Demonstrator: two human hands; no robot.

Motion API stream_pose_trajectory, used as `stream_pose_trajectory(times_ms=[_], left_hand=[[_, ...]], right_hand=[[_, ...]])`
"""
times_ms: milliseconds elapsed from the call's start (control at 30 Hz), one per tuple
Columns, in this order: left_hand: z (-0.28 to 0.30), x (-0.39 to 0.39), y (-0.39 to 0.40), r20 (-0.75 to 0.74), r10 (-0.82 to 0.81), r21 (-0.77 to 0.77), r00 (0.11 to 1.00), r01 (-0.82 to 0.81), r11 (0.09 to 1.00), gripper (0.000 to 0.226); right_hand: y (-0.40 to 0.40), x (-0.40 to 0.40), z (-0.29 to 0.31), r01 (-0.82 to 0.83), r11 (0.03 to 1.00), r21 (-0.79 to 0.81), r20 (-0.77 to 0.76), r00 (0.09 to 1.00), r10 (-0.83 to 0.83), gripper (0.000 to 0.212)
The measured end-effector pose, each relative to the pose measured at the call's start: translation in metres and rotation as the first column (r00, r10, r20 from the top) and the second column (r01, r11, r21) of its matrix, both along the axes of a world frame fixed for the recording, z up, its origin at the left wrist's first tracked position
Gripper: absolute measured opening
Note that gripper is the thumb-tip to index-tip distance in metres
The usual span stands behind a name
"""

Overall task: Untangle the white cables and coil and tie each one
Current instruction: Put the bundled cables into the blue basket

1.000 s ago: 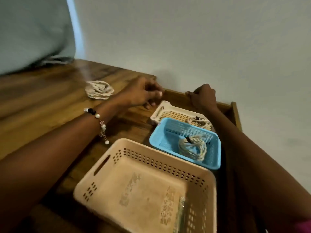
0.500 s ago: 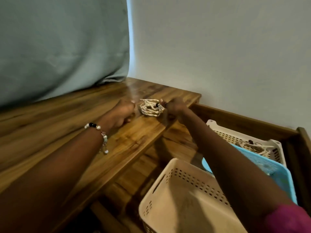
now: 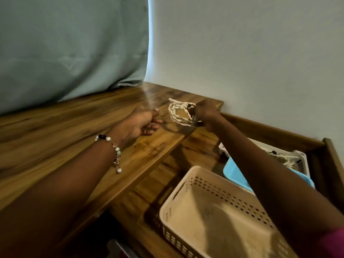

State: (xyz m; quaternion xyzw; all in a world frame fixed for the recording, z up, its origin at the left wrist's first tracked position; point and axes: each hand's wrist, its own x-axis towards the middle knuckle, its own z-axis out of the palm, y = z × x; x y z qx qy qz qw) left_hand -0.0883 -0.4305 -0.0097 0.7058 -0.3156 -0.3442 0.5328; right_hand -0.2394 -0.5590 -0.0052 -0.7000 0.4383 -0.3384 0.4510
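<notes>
Right fingers (image 3: 202,113) clamp coiled white cable (image 3: 179,114) at 3 o'clock side, tilted off tabletop (image 3: 74,131), likely for basket. Left hand (image 3: 141,123), at cable's 9 o'clock, loosely curled, empty.

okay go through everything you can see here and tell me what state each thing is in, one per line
white cable coil: coiled, lifted at the tabletop's far corner, held by the right hand
right hand: grip closed on the coil
left hand: loosely curled, holding nothing
beige basket: looks empty
blue basket: contents hidden by the arm
white basket: holds cables
</notes>
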Motion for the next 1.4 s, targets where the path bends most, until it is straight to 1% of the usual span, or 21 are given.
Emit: stream_pose_trajectory(times_ms=[67, 133, 200, 300, 433, 467, 567, 733, 800, 833, 867, 933, 967, 1000, 1033, 1100, 1133, 1167, 1233, 1300, 1400], left_hand=[[0.003, -0.015, 0.010, 0.051, 0.014, -0.017, 0.999, -0.013, 1.000, 0.018], [0.008, -0.037, 0.022, 0.049, 0.008, -0.053, 0.999, -0.006, 0.999, 0.017], [0.014, -0.063, 0.035, 0.033, -0.008, -0.104, 0.999, 0.011, 0.995, 0.017], [0.017, -0.101, 0.051, 0.040, -0.030, -0.170, 0.999, 0.036, 0.985, 0.015], [0.009, -0.151, 0.074, 0.109, -0.105, -0.216, 0.988, 0.127, 0.968, 0.012], [0.007, -0.162, 0.080, 0.142, -0.130, -0.219, 0.981, 0.159, 0.963, 0.012], [-0.004, -0.190, 0.097, 0.258, -0.186, -0.201, 0.948, 0.242, 0.949, 0.013], [-0.023, -0.215, 0.104, 0.445, -0.224, -0.161, 0.867, 0.324, 0.932, 0.013], [-0.032, -0.218, 0.103, 0.515, -0.195, -0.160, 0.835, 0.317, 0.935, 0.013], [-0.036, -0.219, 0.103, 0.550, -0.177, -0.162, 0.816, 0.313, 0.936, 0.014], [-0.039, -0.220, 0.103, 0.585, -0.158, -0.165, 0.796, 0.307, 0.937, 0.014], [-0.044, -0.222, 0.104, 0.644, -0.124, -0.166, 0.755, 0.297, 0.940, 0.014], [-0.046, -0.223, 0.105, 0.663, -0.112, -0.164, 0.740, 0.290, 0.943, 0.014], [-0.049, -0.224, 0.105, 0.678, -0.108, -0.158, 0.727, 0.288, 0.945, 0.014], [-0.053, -0.224, 0.105, 0.693, -0.107, -0.150, 0.713, 0.288, 0.946, 0.014], [-0.060, -0.226, 0.103, 0.728, -0.125, -0.124, 0.675, 0.308, 0.943, 0.014], [-0.063, -0.226, 0.102, 0.746, -0.131, -0.112, 0.653, 0.317, 0.942, 0.014], [-0.066, -0.228, 0.102, 0.761, -0.135, -0.101, 0.635, 0.321, 0.942, 0.015], [-0.069, -0.228, 0.100, 0.783, -0.136, -0.083, 0.607, 0.319, 0.944, 0.017], [-0.070, -0.227, 0.097, 0.807, -0.141, -0.070, 0.573, 0.330, 0.942, 0.018], [-0.070, -0.219, 0.097, 0.833, -0.158, -0.055, 0.531, 0.364, 0.930, 0.018]], right_hand=[[0.023, -0.032, 0.008, -0.095, 0.995, -0.039, -0.048, 0.994, 0.093, 0.010], [0.048, -0.068, 0.013, -0.139, 0.987, -0.087, -0.118, 0.985, 0.128, 0.006], [0.074, -0.106, 0.011, -0.156, 0.982, -0.105, -0.179, 0.975, 0.135, 0.012], [0.111, -0.155, 0.001, -0.189, 0.981, -0.030, -0.208, 0.962, 0.179, 0.017], [0.145, -0.201, -0.022, -0.196, 0.980, 0.031, -0.284, 0.938, 0.196, 0.007], [0.151, -0.208, -0.029, -0.195, 0.980, 0.039, -0.337, 0.921, 0.197, 0.008], [0.161, -0.222, -0.051, -0.219, 0.976, 0.018, -0.521, 0.831, 0.196, 0.026], [0.165, -0.232, -0.076, -0.290, 0.955, -0.066, -0.724, 0.672, 0.154, 0.021], [0.163, -0.237, -0.073, -0.295, 0.947, -0.124, -0.760, 0.642, 0.100, 0.022], [0.164, -0.243, -0.068, -0.273, 0.945, -0.180, -0.739, 0.672, 0.053, 0.023], [0.165, -0.249, -0.062, -0.223, 0.945, -0.241, -0.683, 0.730, -0.002, 0.024], [0.167, -0.263, -0.053, -0.050, 0.916, -0.398, -0.488, 0.857, -0.166, 0.018], [0.167, -0.270, -0.052, 0.073, 0.882, -0.466, -0.385, 0.880, -0.277, 0.013], [0.167, -0.277, -0.054, 0.202, 0.839, -0.504, -0.309, 0.866, -0.394, 0.009], [0.167, -0.282, -0.057, 0.317, 0.793, -0.520, -0.280, 0.814, -0.509, 0.009], [0.166, -0.293, -0.066, 0.494, 0.732, -0.469, -0.369, 0.643, -0.670, 0.019], [0.167, -0.296, -0.070, 0.557, 0.735, -0.386, -0.440, 0.589, -0.678, 0.027], [0.169, -0.299, -0.073, 0.596, 0.748, -0.293, -0.479, 0.586, -0.654, 0.033], [0.168, -0.301, -0.077, 0.589, 0.786, -0.187, -0.456, 0.657, -0.600, 0.033], [0.166, -0.300, -0.078, 0.544, 0.813, -0.207, -0.438, 0.691, -0.574, 0.034], [0.167, -0.296, -0.074, 0.525, 0.818, -0.234, -0.429, 0.699, -0.572, 0.038]])
